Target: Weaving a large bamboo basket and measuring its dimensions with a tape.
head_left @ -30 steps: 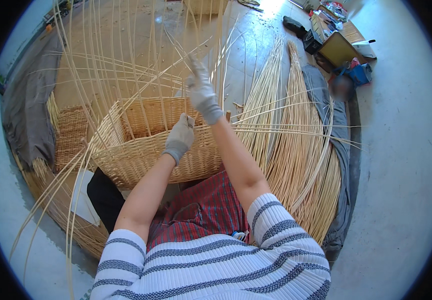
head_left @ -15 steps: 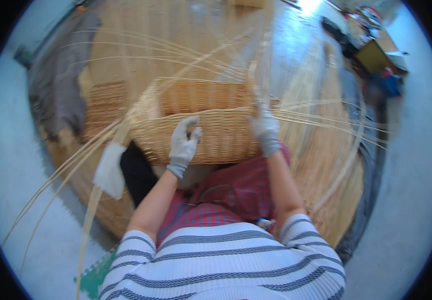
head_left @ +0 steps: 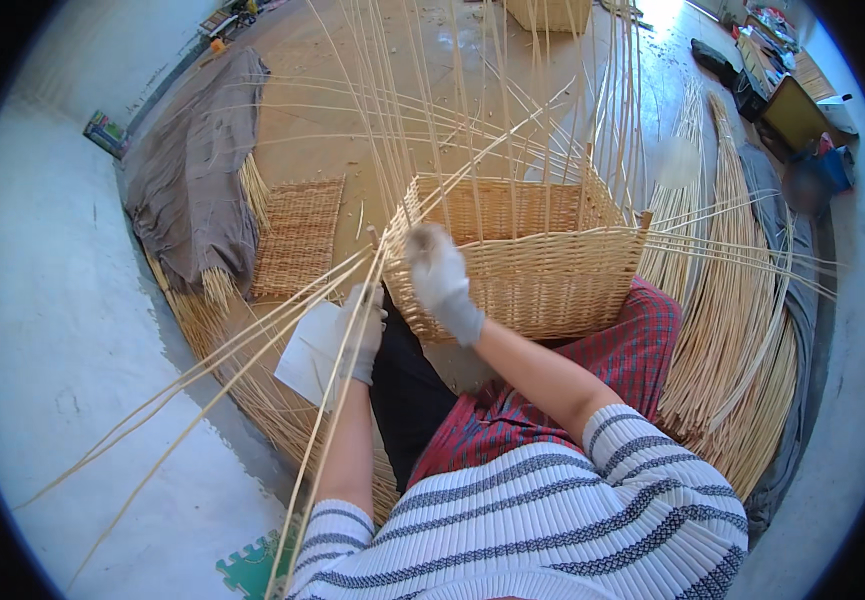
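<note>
A rectangular wicker basket (head_left: 537, 285) rests in front of me by my lap, its weave light tan, with tall rods (head_left: 457, 95) rising from its walls. My right hand (head_left: 439, 272), in a white and grey knit glove, is closed against the near wall by the left corner. Motion blurs its fingertips, and what they hold is unclear. Just left of the basket, my gloved left hand (head_left: 365, 320) has curled fingers. Long loose rods (head_left: 337, 370) cross in front of it, from the corner down toward my left arm; I cannot see what lies inside its fingers.
Bundles of long rods (head_left: 722, 300) lie on the right. A woven mat (head_left: 297, 235) and a grey cloth (head_left: 197, 170) over more rods are at left. A white sheet (head_left: 310, 350) lies beside my left hand. Rod ends (head_left: 742, 250) stick out rightward from the basket.
My view has swung, so the basket sits farther right. My right hand has gone from the basket's right end to its left corner. My left hand has left the front wall for the loose rods.
</note>
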`<action>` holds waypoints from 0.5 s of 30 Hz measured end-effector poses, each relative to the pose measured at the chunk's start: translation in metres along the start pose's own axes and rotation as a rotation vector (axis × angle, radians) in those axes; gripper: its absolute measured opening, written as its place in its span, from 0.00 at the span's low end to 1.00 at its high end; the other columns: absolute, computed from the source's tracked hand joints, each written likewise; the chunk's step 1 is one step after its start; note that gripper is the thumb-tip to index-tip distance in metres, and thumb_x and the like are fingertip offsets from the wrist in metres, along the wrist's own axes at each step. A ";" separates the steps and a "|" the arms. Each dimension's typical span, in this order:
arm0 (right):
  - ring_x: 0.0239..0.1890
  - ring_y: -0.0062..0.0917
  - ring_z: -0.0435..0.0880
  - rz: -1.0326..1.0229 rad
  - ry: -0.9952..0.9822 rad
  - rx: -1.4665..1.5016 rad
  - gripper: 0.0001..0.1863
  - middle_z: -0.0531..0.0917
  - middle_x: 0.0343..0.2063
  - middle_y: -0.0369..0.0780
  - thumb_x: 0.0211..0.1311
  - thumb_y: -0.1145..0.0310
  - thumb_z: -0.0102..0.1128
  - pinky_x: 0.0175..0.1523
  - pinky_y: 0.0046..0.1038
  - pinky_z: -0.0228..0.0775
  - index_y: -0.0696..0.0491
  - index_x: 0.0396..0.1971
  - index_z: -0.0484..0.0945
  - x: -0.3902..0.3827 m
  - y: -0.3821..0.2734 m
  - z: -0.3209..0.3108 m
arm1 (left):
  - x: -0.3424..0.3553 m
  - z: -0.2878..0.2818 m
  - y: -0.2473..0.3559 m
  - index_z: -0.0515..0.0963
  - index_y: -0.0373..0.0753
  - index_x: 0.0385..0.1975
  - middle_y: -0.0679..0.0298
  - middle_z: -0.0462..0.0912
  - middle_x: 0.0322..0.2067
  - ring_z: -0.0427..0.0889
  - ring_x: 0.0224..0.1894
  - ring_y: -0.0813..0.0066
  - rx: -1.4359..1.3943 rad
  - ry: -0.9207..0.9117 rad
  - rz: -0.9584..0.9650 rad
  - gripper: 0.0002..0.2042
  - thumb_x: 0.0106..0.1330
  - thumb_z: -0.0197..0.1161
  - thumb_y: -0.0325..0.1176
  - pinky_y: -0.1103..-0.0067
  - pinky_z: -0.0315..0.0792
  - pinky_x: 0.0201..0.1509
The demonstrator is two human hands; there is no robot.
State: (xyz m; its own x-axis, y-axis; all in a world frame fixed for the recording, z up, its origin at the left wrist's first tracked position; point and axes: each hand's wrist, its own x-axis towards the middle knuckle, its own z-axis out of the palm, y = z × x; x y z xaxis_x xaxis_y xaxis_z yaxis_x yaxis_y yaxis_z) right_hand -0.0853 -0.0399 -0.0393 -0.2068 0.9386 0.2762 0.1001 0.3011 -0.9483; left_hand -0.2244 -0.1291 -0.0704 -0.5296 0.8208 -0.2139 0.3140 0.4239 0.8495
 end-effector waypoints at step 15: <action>0.33 0.19 0.79 0.084 0.427 0.462 0.29 0.80 0.32 0.39 0.66 0.55 0.63 0.36 0.20 0.72 0.56 0.62 0.72 0.098 0.048 0.052 | 0.058 -0.020 0.008 0.64 0.52 0.64 0.55 0.85 0.43 0.85 0.41 0.52 0.612 -0.049 0.826 0.36 0.55 0.72 0.51 0.63 0.78 0.42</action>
State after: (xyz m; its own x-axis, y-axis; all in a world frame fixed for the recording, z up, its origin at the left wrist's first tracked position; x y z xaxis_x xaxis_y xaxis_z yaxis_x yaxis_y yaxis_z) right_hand -0.1510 0.0582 -0.0662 0.1999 0.9689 0.1456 -0.3510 0.2095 -0.9126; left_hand -0.2685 -0.0854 -0.0666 0.0622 0.9538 0.2941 0.9205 -0.1687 0.3524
